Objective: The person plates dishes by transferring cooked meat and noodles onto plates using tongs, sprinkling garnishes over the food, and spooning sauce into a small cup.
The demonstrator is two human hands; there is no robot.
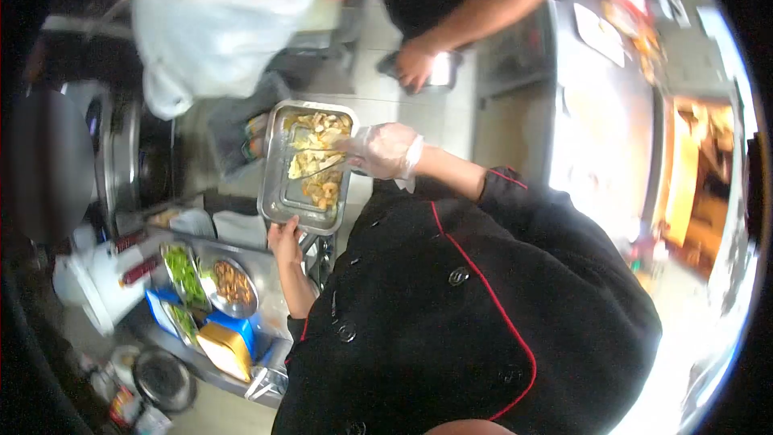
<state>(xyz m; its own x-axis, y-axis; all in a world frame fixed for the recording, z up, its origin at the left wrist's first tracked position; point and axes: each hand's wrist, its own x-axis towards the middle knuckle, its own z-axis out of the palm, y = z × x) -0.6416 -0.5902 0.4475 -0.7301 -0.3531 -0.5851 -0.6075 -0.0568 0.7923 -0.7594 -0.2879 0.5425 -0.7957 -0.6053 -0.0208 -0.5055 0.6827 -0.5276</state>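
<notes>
Harsh glare on the right, gloom on the left

Strong white light floods the right side, bleaching the worktop (604, 141) until its surface detail is lost. The left is much dimmer, with a dark grey disc (52, 165) sunk in shade. A white glare patch marks a dark flat object (441, 70) at the far side, and softer highlights lie on the metal tray (282, 203). The near black jacket (419, 330) swallows most folds, though its red trim (485, 280) reads clearly. Blur smears the plastic bag (213, 40) at far left and softens the gloved right hand (386, 151). Wide-lens distortion bends the edges, and the corners fall to black.
</notes>
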